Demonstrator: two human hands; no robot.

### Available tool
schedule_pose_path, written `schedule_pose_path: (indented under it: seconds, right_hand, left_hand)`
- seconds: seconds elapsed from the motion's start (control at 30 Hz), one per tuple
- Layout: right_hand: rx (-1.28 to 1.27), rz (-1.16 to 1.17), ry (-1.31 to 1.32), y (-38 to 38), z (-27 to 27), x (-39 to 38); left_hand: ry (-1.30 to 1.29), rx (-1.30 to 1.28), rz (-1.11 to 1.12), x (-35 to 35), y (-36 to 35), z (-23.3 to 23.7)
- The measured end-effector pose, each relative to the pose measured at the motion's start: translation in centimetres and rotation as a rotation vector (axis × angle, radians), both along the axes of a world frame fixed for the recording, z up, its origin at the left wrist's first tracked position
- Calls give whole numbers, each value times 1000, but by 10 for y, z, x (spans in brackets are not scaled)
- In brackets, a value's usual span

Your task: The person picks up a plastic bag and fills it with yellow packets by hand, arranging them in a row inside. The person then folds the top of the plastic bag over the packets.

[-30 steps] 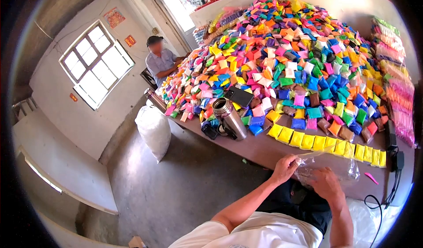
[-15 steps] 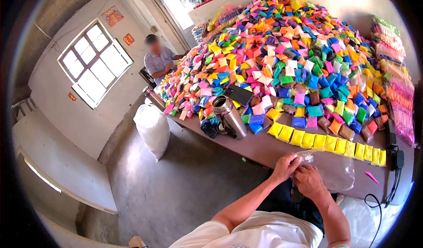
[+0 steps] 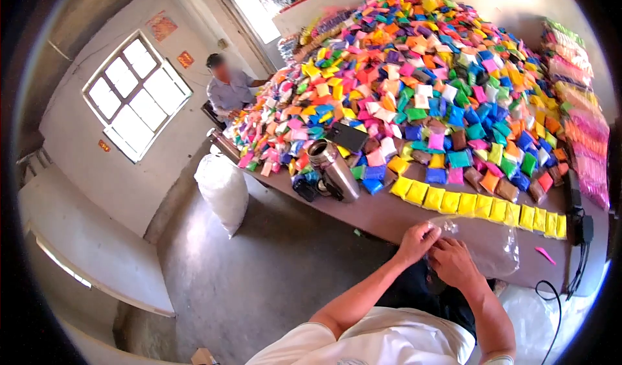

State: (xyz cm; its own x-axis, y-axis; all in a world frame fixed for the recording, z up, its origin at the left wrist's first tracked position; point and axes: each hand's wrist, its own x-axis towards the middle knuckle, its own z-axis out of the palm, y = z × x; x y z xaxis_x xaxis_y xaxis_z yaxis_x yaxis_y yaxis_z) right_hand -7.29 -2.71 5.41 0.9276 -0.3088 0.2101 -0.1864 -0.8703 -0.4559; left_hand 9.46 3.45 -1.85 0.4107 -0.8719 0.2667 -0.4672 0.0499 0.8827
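Note:
A clear plastic bag (image 3: pixel 495 251) lies partly over the table's front edge. My left hand (image 3: pixel 418 243) pinches the bag's near left end, its fingers closed. Beside it, my right hand (image 3: pixel 452 261) has curled fingers on the same end of the bag; the fingertips are partly hidden. Just beyond the bag runs a row of yellow packets (image 3: pixel 466 204), laid side by side. To the right of the bag is a small pink tool (image 3: pixel 545 255) on the table.
Colourful packets (image 3: pixel 414 93) are heaped high across the table (image 3: pixel 389 216). A steel flask (image 3: pixel 334 170) stands near the front edge, with a black phone (image 3: pixel 348 136) behind it. Black cables (image 3: pixel 576 255) hang at right. A white sack (image 3: pixel 222 193) stands on the floor; another person (image 3: pixel 228 89) sits beyond.
The view has shifted slightly. My hands stay on the bag with almost the same grip. The other person has leaned a little, with one hand lower.

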Motion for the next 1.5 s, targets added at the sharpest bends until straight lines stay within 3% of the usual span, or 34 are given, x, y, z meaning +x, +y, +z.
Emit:
schedule_pose_path:
  seconds: [0.13,0.17,0.3,0.37,0.47,0.53,0.6,0.67,0.7,0.83,1.03,1.1,1.13,1.2,1.33,1.4,1.43,1.5]
  right_hand:
    - [-49,-14,-18,1,-14,-1]
    - [-84,-29,-60,2,-16,-2]
    - [-59,-192,23,3,-8,-26]
    - [-59,-260,75,-2,-4,-44]
    - [-75,-382,130,-6,-3,-63]
    - [-99,-447,28,-12,-4,-76]
    - [-92,-454,73,-16,8,-87]
    - [93,-524,309,-20,21,-93]
    - [-63,-505,132,-21,14,-100]
    - [-122,-548,42,-26,7,-106]
    - [76,-426,87,-26,19,-103]
    - [8,-224,-223,-24,14,-103]
    - [-8,-248,-210,-23,23,-104]
    - [376,-55,-293,-16,47,-111]
    - [380,-164,-497,-13,63,-127]
    - [226,-588,-674,-23,49,-130]
    - [220,-590,-675,-33,41,-130]
    - [-12,-860,-844,-64,24,-130]
  left_hand:
    - [131,175,12,-3,4,19]
    - [94,72,30,-6,3,19]
    - [118,88,90,-13,4,38]
    - [47,-27,65,-5,2,18]
    - [7,20,78,-6,3,24]
    - [44,5,72,-5,1,22]
    - [79,-8,70,-5,1,21]
    - [60,-25,87,-6,1,21]
    - [61,-60,86,-6,0,21]
    - [51,2,72,-5,3,23]
    - [93,-9,86,-7,2,22]
    - [12,-32,113,-10,2,28]
    - [25,4,98,-12,2,35]
    - [63,9,69,-8,4,31]
    - [63,-46,55,-9,1,27]
    - [84,-11,58,-11,3,33]
    - [85,-16,54,-11,4,35]
    - [93,-20,39,-12,3,37]
